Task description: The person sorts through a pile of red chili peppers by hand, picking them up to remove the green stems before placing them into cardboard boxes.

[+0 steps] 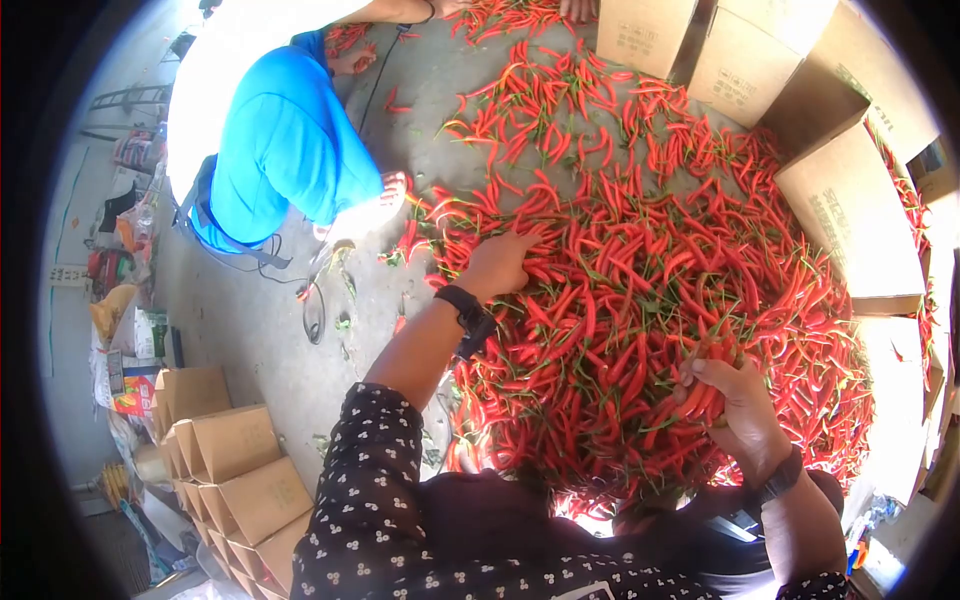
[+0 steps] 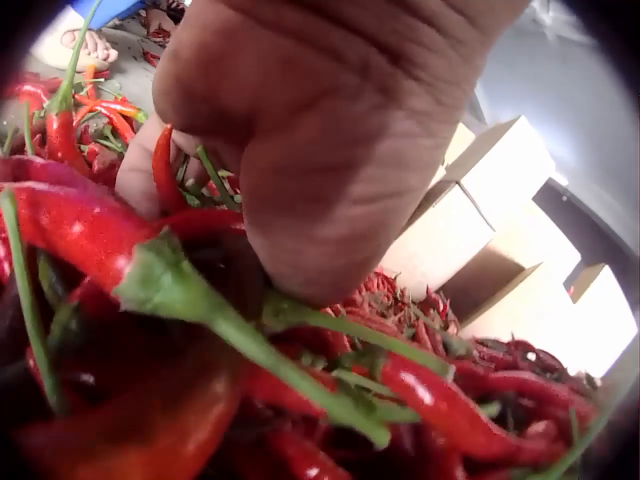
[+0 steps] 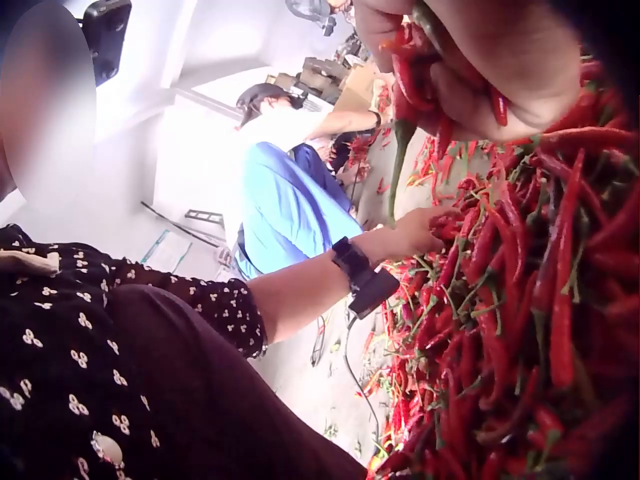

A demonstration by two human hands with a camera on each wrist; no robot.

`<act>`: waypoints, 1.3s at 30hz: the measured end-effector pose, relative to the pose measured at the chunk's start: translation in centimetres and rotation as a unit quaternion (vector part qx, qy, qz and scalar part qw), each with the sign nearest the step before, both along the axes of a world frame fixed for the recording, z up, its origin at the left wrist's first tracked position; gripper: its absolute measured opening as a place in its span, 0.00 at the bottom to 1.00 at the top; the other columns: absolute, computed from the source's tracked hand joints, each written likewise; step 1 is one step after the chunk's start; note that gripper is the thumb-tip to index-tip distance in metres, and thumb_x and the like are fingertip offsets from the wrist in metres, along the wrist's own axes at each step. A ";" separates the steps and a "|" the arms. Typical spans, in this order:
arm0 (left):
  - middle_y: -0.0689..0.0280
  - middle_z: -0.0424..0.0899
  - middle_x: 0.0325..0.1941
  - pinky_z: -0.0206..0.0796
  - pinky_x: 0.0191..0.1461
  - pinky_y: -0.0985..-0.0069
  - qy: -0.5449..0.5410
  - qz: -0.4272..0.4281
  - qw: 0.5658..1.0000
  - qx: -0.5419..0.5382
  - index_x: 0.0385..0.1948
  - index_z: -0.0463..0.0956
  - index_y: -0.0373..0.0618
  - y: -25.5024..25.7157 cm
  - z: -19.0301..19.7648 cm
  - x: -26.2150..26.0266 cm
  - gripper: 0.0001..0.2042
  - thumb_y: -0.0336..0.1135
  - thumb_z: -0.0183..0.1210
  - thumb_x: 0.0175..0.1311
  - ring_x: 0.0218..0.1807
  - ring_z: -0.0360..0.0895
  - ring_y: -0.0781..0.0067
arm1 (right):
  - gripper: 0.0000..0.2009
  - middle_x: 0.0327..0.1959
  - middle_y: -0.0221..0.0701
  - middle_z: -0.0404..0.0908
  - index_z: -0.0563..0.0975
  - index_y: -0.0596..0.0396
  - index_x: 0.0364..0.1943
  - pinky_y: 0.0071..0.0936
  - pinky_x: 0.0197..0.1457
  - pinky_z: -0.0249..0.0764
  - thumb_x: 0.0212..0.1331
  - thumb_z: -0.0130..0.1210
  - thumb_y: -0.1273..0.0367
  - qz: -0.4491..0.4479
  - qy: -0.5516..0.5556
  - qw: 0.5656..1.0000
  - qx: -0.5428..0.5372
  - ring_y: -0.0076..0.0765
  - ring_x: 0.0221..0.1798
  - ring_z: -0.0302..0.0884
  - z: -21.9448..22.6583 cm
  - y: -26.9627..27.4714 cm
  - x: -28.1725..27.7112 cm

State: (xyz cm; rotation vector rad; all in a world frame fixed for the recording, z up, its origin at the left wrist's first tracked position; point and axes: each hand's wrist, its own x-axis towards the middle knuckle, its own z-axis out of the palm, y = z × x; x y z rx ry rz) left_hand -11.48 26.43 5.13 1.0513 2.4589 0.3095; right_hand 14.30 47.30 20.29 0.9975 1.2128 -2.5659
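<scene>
A wide heap of red chili peppers (image 1: 620, 290) with green stems lies on the floor before me. My left hand (image 1: 498, 265) reaches to the heap's left side, its fingertips among the peppers. In the left wrist view, the palm of this hand (image 2: 340, 150) is close over the chilies, and a small pepper (image 2: 165, 172) shows in front of its fingers; I cannot tell whether they pinch it. At the heap's near right, my right hand (image 1: 740, 400) grips a bunch of chili peppers (image 1: 703, 392). One green stem (image 3: 402, 165) hangs below that hand in the right wrist view.
Cardboard boxes (image 1: 850, 205) stand along the right and far edges of the heap. More boxes (image 1: 235, 445) are grouped at lower left. A person in blue trousers (image 1: 285, 140) crouches at upper left, near a dark cable (image 1: 318, 315) on the floor.
</scene>
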 end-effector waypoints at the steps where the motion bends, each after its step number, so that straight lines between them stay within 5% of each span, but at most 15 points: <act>1: 0.53 0.73 0.52 0.67 0.49 0.61 -0.001 -0.001 1.000 0.001 0.57 0.64 0.51 -0.2 0.2 -0.4 0.32 0.30 0.59 0.42 0.49 0.73 0.51 | 0.05 0.28 0.30 0.74 0.71 0.60 0.34 0.24 0.33 0.73 0.54 0.52 0.75 0.002 0.002 1.000 0.001 0.28 0.28 0.75 0.0 0.1 0.1; 4: 0.56 0.78 0.43 0.68 0.47 0.68 -0.033 -0.002 0.998 0.054 0.54 0.68 0.46 0.0 3.2 -0.1 0.29 0.27 0.58 0.42 0.44 0.77 0.60 | 0.05 0.27 0.30 0.74 0.71 0.60 0.34 0.24 0.33 0.73 0.54 0.52 0.75 -0.003 0.001 1.000 -0.012 0.28 0.28 0.75 0.2 -0.1 -0.1; 7: 0.66 0.79 0.37 0.67 0.44 0.80 -0.223 0.094 0.957 0.161 0.54 0.68 0.42 1.2 8.5 1.5 0.27 0.24 0.59 0.45 0.38 0.72 0.82 | 0.06 0.26 0.31 0.74 0.71 0.60 0.35 0.24 0.33 0.73 0.54 0.52 0.75 0.000 0.003 1.000 -0.020 0.28 0.28 0.75 0.1 -0.1 -0.4; 10: 0.67 0.78 0.39 0.67 0.39 0.81 -0.315 0.011 0.897 0.309 0.55 0.67 0.42 3.4 12.0 4.7 0.27 0.25 0.59 0.47 0.36 0.72 0.83 | 0.05 0.26 0.31 0.75 0.71 0.59 0.34 0.25 0.33 0.73 0.54 0.52 0.74 0.001 0.002 1.000 -0.027 0.28 0.28 0.75 -0.3 0.2 -0.6; 14: 0.68 0.77 0.37 0.65 0.32 0.83 -0.397 -0.017 0.862 0.314 0.53 0.67 0.41 4.5 11.7 5.7 0.23 0.25 0.57 0.51 0.31 0.73 0.85 | 0.04 0.25 0.32 0.75 0.73 0.59 0.33 0.26 0.32 0.73 0.54 0.52 0.74 -0.051 -0.004 0.998 0.025 0.29 0.27 0.75 0.8 1.4 -1.0; 17: 0.70 0.75 0.28 0.61 0.24 0.86 -0.385 0.086 0.887 0.239 0.44 0.71 0.38 3.5 9.7 4.2 0.13 0.25 0.53 0.55 0.22 0.70 0.85 | 0.05 0.25 0.31 0.75 0.73 0.59 0.32 0.25 0.33 0.72 0.54 0.52 0.73 -0.095 0.017 0.995 0.010 0.30 0.27 0.75 1.1 3.1 -0.7; 24: 0.71 0.75 0.26 0.63 0.29 0.85 -0.334 0.125 0.906 0.230 0.37 0.75 0.38 2.0 7.9 4.7 0.08 0.26 0.53 0.56 0.27 0.71 0.85 | 0.06 0.26 0.30 0.74 0.73 0.59 0.33 0.25 0.35 0.72 0.54 0.53 0.70 -0.137 0.061 0.989 0.012 0.30 0.30 0.73 1.6 4.6 -1.0; 33: 0.67 0.78 0.28 0.65 0.34 0.81 -0.171 -0.098 0.933 0.302 0.36 0.76 0.41 6.4 7.6 10.2 0.08 0.29 0.56 0.55 0.31 0.73 0.82 | 0.06 0.27 0.30 0.74 0.73 0.58 0.34 0.24 0.36 0.72 0.55 0.52 0.70 -0.119 0.084 0.989 0.017 0.28 0.29 0.73 1.6 4.3 -1.1; 36: 0.66 0.79 0.28 0.65 0.34 0.81 -0.171 -0.138 0.939 0.265 0.37 0.77 0.40 7.3 8.6 11.1 0.09 0.31 0.56 0.55 0.31 0.74 0.81 | 0.06 0.27 0.30 0.74 0.73 0.58 0.34 0.24 0.36 0.72 0.55 0.53 0.71 -0.143 0.077 0.986 0.024 0.27 0.29 0.72 1.7 4.1 -1.2; 38: 0.66 0.79 0.28 0.65 0.33 0.79 -0.345 -0.161 0.894 0.237 0.37 0.77 0.42 7.8 9.4 10.8 0.09 0.31 0.56 0.55 0.29 0.75 0.78 | 0.06 0.26 0.27 0.69 0.70 0.54 0.36 0.21 0.34 0.67 0.55 0.52 0.72 -0.146 0.055 0.987 0.042 0.23 0.31 0.66 2.1 3.9 -1.3; 39: 0.64 0.80 0.27 0.66 0.32 0.75 -0.315 -0.142 0.894 0.285 0.36 0.78 0.41 8.2 9.0 10.9 0.09 0.34 0.56 0.55 0.27 0.76 0.72 | 0.06 0.26 0.27 0.69 0.70 0.54 0.36 0.21 0.34 0.67 0.55 0.52 0.72 -0.145 0.056 0.987 0.042 0.23 0.31 0.66 2.0 4.0 -1.3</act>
